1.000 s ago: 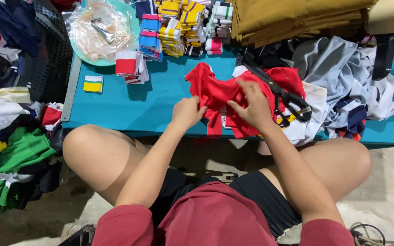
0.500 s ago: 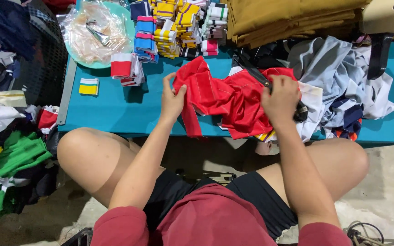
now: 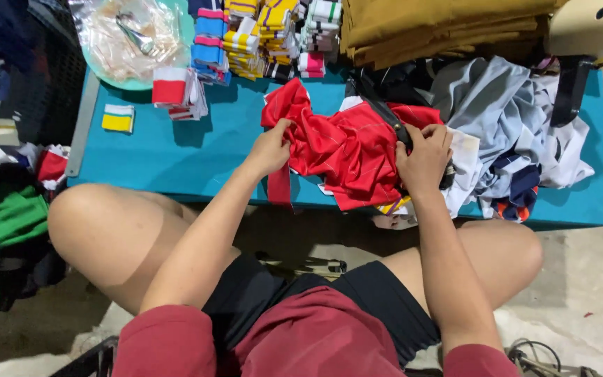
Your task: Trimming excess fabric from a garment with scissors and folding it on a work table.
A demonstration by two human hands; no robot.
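A: Item one, the largest?

B: The teal counter, low, is spanning the view ahead of the seated person's bare knees.

A: What is lying on it, by size?

B: A stack of folded mustard-brown fabric is sitting at the far edge. Beside it, toward the right, a heap of grey, white and navy garments is spilling to the near edge. Then the red garment, faintly pinstriped and crumpled, is lying at the counter's middle, its lower edge hanging over the near side.

A: And the hands?

B: The left hand is pinching the garment's left edge, its grip closed on the cloth, with a red strip dangling below it. The right hand is pressing on the garment's right side, fingers curled over the cloth and over a dark strap-like thing running diagonally beneath; the grip is clamped there, though I cannot tell whether on cloth alone.

A: Smaller entries?

B: A clear plastic bag is resting on a pale green plate at the far left corner. Rows of striped knit trim bundles, blue, yellow, pink and white, are standing along the far edge. A red-and-white folded bundle is sitting nearer, and a small yellow-and-white piece is lying alone by the left edge.

A: Off the counter?

B: Green cloth is piling on the floor at left.
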